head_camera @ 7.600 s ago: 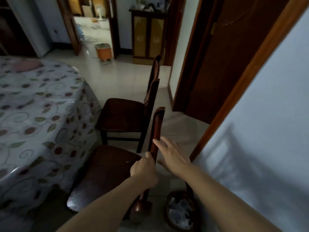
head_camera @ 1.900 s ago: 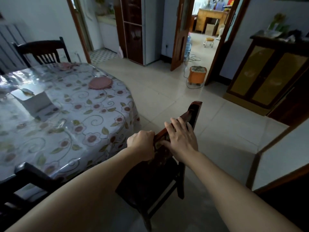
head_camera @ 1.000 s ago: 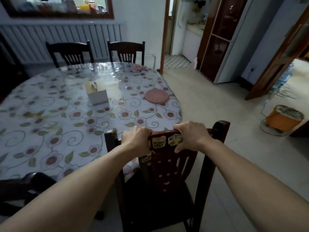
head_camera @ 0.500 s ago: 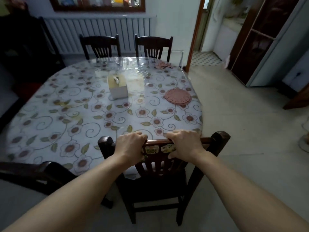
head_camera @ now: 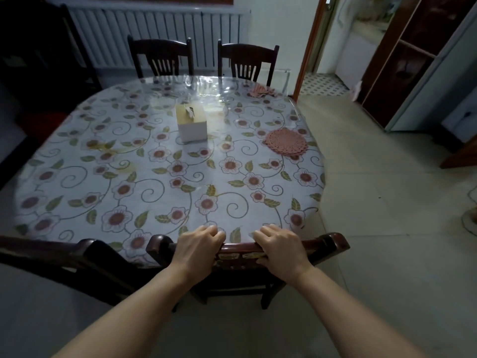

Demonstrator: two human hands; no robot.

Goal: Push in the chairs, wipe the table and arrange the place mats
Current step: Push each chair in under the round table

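My left hand [head_camera: 197, 250] and right hand [head_camera: 280, 250] grip the chair's top rail [head_camera: 327, 242] at the table's [head_camera: 77, 161] near edge; its seat is hidden underneath.

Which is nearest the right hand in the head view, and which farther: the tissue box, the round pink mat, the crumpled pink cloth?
From the right hand:
1. Round pink mat, on the table's right side, ahead of the hand.
2. Tissue box, mid-table, ahead and left.
3. Crumpled pink cloth, at the far right edge, by the far chair.
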